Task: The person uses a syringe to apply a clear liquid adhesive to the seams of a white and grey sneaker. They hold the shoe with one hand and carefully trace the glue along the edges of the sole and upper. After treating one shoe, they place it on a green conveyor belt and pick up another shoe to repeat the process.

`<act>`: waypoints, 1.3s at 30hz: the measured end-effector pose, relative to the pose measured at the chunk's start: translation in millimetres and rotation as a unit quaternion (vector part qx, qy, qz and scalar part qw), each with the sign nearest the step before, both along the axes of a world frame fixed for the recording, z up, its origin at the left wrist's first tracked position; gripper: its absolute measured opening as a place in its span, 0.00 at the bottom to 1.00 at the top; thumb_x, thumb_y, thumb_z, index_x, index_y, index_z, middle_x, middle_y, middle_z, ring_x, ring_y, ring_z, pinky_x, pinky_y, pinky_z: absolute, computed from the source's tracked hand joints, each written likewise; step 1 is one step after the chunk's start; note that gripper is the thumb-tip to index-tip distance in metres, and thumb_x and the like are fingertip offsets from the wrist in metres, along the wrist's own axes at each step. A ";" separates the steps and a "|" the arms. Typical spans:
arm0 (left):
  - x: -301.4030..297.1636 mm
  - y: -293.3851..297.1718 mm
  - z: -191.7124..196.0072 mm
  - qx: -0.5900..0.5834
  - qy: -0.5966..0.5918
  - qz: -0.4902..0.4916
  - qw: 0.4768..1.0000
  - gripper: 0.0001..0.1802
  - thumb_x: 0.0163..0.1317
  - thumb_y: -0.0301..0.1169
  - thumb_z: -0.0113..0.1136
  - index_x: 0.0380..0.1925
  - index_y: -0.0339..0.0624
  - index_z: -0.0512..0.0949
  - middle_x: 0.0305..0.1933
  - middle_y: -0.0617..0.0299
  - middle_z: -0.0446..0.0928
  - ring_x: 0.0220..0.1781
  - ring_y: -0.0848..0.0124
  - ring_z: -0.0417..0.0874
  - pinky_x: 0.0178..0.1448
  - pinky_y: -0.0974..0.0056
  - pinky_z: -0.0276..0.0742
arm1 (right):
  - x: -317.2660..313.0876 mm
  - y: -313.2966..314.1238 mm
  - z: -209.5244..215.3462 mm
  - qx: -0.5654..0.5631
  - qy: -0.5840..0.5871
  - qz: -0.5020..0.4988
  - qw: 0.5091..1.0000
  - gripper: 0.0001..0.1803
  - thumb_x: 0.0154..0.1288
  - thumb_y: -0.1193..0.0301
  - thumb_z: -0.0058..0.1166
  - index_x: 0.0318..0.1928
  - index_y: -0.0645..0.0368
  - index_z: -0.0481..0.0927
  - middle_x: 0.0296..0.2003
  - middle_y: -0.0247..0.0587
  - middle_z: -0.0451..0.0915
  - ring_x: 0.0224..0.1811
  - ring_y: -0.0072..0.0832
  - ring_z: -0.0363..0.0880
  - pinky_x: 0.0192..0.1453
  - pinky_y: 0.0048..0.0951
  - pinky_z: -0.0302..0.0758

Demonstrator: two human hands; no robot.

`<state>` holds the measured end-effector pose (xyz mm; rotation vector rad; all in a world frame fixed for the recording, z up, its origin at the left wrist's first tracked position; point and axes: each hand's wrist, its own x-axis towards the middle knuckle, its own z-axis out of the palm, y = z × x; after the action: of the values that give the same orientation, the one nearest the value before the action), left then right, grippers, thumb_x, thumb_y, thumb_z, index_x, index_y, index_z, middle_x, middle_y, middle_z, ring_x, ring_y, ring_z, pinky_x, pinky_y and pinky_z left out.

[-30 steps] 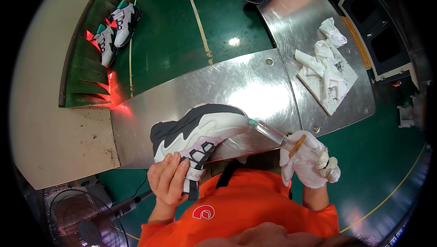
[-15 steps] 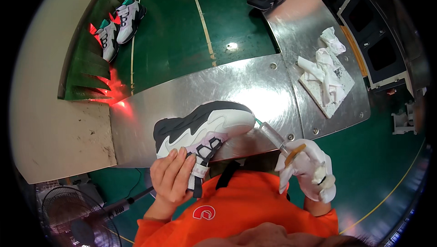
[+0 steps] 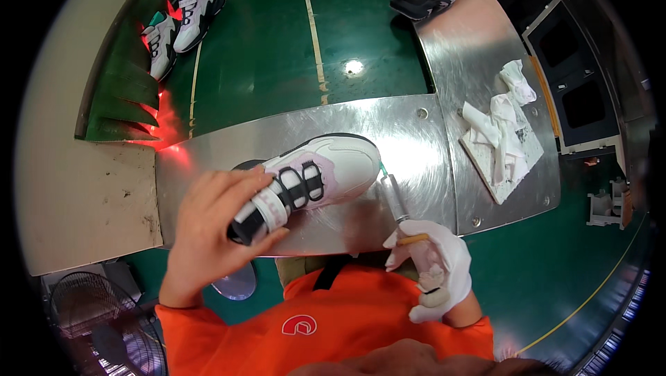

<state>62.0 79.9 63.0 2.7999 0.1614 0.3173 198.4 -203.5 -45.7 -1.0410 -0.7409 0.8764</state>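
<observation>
We see bare metal on the steel table [image 3: 208, 161] at nine o'clock of the sneaker [image 3: 312, 178], between it and the table's left edge, wide enough for a hand. At twelve o'clock of the sneaker a bare strip runs along the far edge, with open green belt [image 3: 263, 50] beyond it. At three o'clock the room is tight: the metal-barrelled tool [image 3: 394, 199] lies just beside the toe, held by our gloved right hand [image 3: 433, 268]. Farther toward two o'clock, the crumpled white rags [image 3: 506, 119] on their pad block the side plate. Our left hand [image 3: 211, 230] covers the sneaker's heel at seven o'clock. Two pairs of sneakers [image 3: 177, 19] stand well apart on the belt.
</observation>
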 end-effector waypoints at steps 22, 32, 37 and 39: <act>193.3 53.7 -52.0 -0.264 0.446 -0.268 0.812 0.29 0.68 0.46 0.62 0.61 0.36 0.75 0.56 0.53 0.81 0.57 0.66 0.80 0.60 0.62 0.75 | -15.9 12.7 -39.8 0.017 0.128 -0.006 0.992 0.57 0.34 0.70 0.81 0.68 0.64 0.63 0.47 0.40 0.79 0.45 0.25 0.77 0.60 0.33 0.76; 132.8 39.6 -2.9 -0.343 0.255 -0.197 0.882 0.22 0.60 0.36 0.69 0.51 0.35 0.80 0.48 0.60 0.79 0.50 0.72 0.78 0.58 0.68 0.73 | 18.3 1.9 10.0 0.117 0.150 0.080 0.979 0.64 0.28 0.69 0.83 0.69 0.71 0.59 0.56 0.52 0.74 0.51 0.37 0.80 0.57 0.36 0.77; 70.1 52.5 23.4 -0.477 0.013 -0.157 0.864 0.26 0.58 0.38 0.72 0.51 0.32 0.77 0.49 0.61 0.77 0.52 0.72 0.78 0.58 0.66 0.74 | 40.3 32.8 81.3 0.131 0.045 0.165 0.976 0.66 0.28 0.63 0.84 0.69 0.74 0.60 0.54 0.56 0.75 0.48 0.37 0.81 0.53 0.35 0.80; 53.3 56.5 7.2 -0.520 -0.072 -0.134 0.841 0.28 0.60 0.41 0.71 0.54 0.33 0.76 0.50 0.61 0.78 0.51 0.74 0.78 0.58 0.67 0.74 | 46.0 52.8 96.9 0.114 0.026 0.184 0.976 0.64 0.30 0.62 0.84 0.68 0.74 0.61 0.53 0.55 0.75 0.47 0.37 0.82 0.51 0.36 0.81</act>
<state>115.2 136.4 70.1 1.6744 -0.0859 0.2557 244.4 -150.7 51.2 -0.6837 -0.9848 1.1013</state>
